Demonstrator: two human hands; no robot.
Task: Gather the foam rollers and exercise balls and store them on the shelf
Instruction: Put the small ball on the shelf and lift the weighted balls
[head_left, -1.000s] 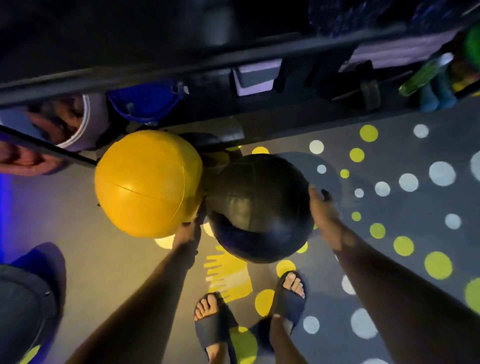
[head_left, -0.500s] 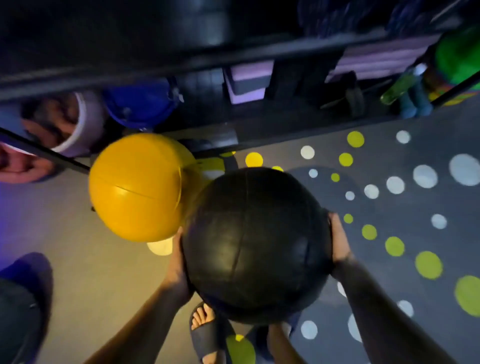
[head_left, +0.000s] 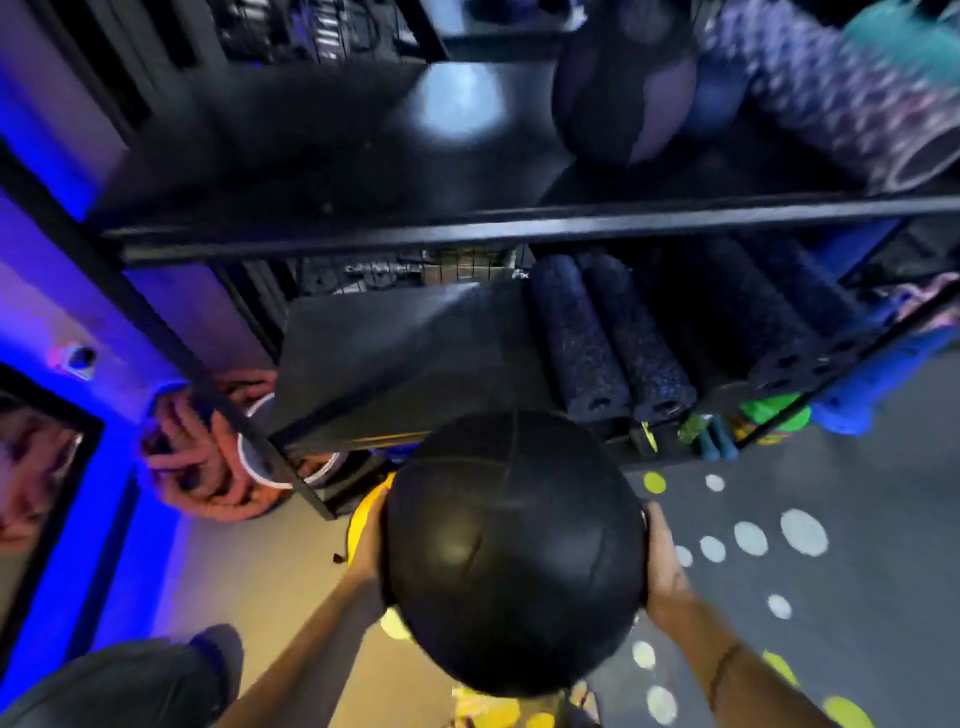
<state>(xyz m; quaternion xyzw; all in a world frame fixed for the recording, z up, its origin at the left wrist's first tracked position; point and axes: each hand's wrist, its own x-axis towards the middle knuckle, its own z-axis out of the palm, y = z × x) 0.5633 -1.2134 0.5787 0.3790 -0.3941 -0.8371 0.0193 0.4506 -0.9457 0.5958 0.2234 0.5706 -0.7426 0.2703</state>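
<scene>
A large black exercise ball (head_left: 511, 556) is held up in front of the black shelf unit (head_left: 519, 228). My left hand (head_left: 370, 556) presses its left side and my right hand (head_left: 662, 566) presses its right side. A yellow ball (head_left: 363, 512) sits on the floor behind it, mostly hidden, only a sliver showing. Two dark speckled foam rollers (head_left: 605, 338) lie side by side on the middle shelf. A purple patterned roller (head_left: 852, 93) and a dark ball (head_left: 623, 88) rest on the upper shelf.
A coil of orange rope (head_left: 208, 457) and a white bucket (head_left: 260, 457) stand by the shelf's left post. Green and blue items (head_left: 769, 421) lie low on the right. A dark seated shape (head_left: 124, 686) is at bottom left. The floor has pale and yellow dots (head_left: 750, 538).
The black ball has been lifted from the floor and carried up in both hands. The view has tilted up, so the shelves now fill the frame and the yellow ball is nearly hidden.
</scene>
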